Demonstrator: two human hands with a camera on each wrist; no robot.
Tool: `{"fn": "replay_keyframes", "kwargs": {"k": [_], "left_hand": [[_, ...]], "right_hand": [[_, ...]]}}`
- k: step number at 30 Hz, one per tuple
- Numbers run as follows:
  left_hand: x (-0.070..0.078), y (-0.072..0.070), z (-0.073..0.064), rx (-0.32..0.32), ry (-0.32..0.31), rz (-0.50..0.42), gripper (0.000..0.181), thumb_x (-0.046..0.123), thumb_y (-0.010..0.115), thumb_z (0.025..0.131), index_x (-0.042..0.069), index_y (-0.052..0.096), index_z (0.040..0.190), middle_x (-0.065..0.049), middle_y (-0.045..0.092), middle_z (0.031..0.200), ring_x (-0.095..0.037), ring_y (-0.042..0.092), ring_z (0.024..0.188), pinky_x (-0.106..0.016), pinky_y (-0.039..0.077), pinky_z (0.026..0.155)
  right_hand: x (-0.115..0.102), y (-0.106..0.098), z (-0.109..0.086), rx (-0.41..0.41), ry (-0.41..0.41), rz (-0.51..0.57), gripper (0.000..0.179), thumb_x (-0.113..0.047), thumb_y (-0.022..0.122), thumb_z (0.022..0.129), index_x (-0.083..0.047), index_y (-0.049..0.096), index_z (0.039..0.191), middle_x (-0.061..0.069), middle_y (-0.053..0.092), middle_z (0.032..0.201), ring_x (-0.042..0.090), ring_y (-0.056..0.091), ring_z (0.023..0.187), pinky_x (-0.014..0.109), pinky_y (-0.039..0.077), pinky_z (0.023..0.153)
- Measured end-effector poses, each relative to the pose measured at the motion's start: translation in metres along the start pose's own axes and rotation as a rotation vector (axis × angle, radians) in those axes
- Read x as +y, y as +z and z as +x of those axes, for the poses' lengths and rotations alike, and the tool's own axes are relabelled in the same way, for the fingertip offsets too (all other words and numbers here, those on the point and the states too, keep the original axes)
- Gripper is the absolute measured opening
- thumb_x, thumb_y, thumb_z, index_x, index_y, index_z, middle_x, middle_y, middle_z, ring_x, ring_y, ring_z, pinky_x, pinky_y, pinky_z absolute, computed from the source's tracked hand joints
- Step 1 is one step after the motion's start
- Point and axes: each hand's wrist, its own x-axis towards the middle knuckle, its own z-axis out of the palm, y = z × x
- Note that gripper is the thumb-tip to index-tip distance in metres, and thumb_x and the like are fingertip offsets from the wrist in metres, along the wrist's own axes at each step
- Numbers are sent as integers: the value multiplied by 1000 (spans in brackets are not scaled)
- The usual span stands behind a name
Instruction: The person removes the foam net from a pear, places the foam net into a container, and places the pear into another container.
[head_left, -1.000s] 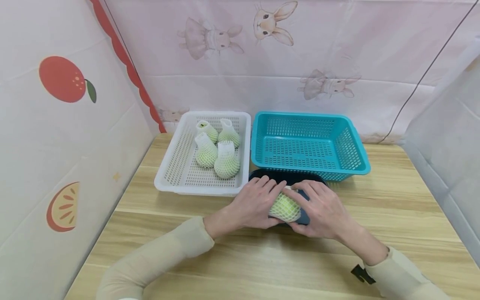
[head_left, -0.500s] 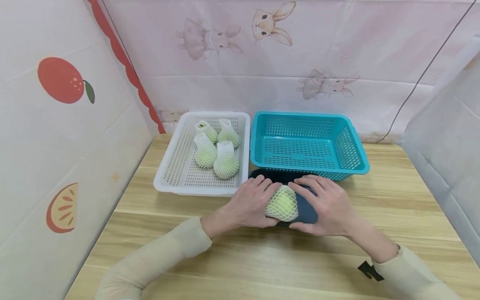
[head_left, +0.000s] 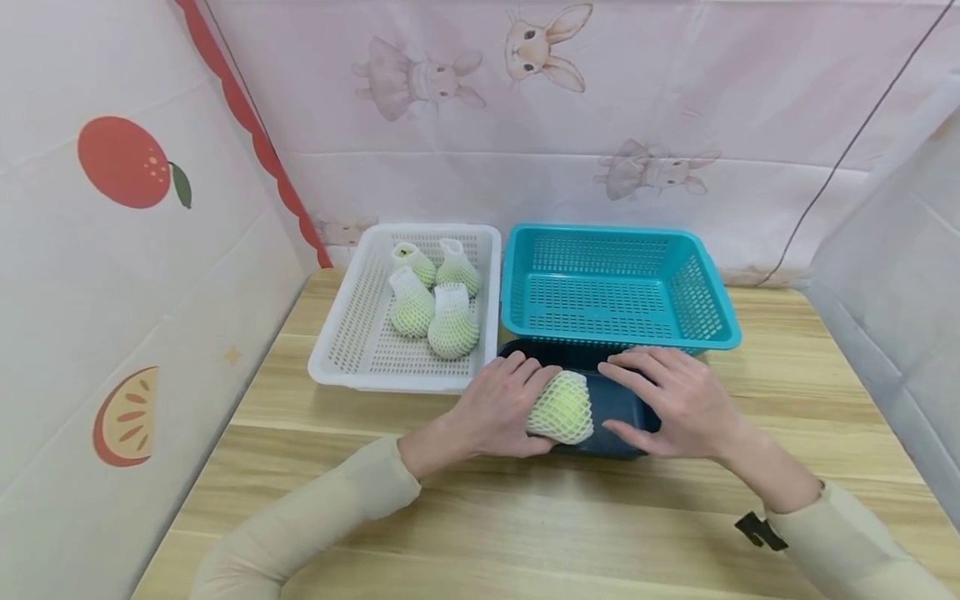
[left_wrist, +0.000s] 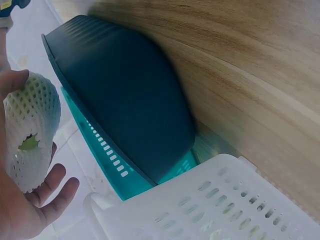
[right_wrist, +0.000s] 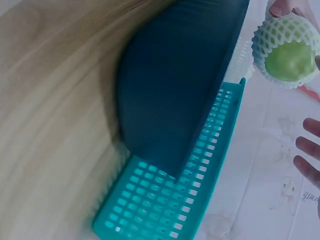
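Above the dark blue basin (head_left: 611, 443), my left hand (head_left: 497, 410) grips a green fruit in a white foam net (head_left: 562, 407). In the left wrist view the thumb and fingers of that hand (left_wrist: 20, 210) curve round the netted fruit (left_wrist: 32, 120). Bare green skin shows through the net's opening in the right wrist view, where the fruit (right_wrist: 290, 60) is up above the basin's rim. My right hand (head_left: 678, 407) holds nothing; its thumb and fingers are spread apart over the basin's right part, away from the fruit.
Behind on the left stands a white basket (head_left: 341, 337) with several netted fruits (head_left: 452, 325) in it. A turquoise basket (head_left: 712, 333) stands right behind the basin. Cloth walls border the wooden table (head_left: 525, 533) at the back and sides.
My right hand has let go of the netted fruit and moved right, its fingers parting. The left hand keeps hold of the fruit, which has shifted slightly left.
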Motion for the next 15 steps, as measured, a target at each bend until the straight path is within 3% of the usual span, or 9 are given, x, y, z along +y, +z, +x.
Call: {"fn": "replay_keyframes", "kwargs": {"k": [10, 15], "left_hand": [[-1, -1, -1, 14, -1, -23, 88, 73, 79, 72, 11, 65, 134, 0, 74, 113, -16, 61, 95, -26, 53, 78], [-2, 0, -1, 23, 5, -18, 88, 72, 80, 72, 11, 65, 133, -1, 74, 113, -16, 61, 95, -26, 53, 78]], "right_hand": [[-3, 16, -8, 44, -25, 59, 40, -47, 65, 100, -11, 81, 108, 3, 79, 98, 21, 75, 83, 39, 61, 70], [-7, 21, -12, 49, -2, 76, 41, -47, 63, 101, -11, 82, 105, 2, 79, 95, 19, 74, 81, 37, 61, 69]]}}
